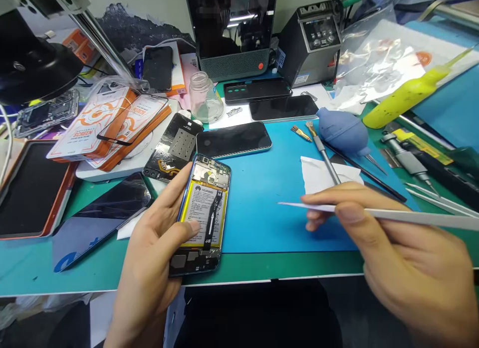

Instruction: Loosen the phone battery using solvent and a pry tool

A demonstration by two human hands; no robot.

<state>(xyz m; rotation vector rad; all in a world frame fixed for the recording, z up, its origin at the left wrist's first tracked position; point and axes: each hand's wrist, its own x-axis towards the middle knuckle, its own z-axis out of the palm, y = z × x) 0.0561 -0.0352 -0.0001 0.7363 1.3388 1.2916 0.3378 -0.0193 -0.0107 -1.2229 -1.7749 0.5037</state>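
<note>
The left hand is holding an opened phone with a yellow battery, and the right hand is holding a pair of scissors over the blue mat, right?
Not quite. In the head view the right hand holds a thin white flat tool, not scissors. The rest is right: the left hand holds the opened phone with its yellow battery, over the blue mat.

Opened Huawei phone (202,213): glossy yellow-and-white battery label, matt black ribbon strip down the middle, bare metal shields and dark circuit board at both ends, shiny blue plastic rim. Thin spudger (374,213): smooth, pale, matt, flat like plastic or brushed metal; cannot tell which. Work mat (262,198): smooth blue, faintly sheened, rubbery-looking, over a green matt tabletop (93,273). Intact phone (234,139): glossy black glass, mirror-like. Dust blower (342,130): matt blue rubber. Small jar (204,96): clear glass. Squeeze bottle (407,94): yellow-green plastic, dull shine. White tissue (318,173): soft, matt paper. Screen-protector boxes (93,128): glossy printed card.
</note>
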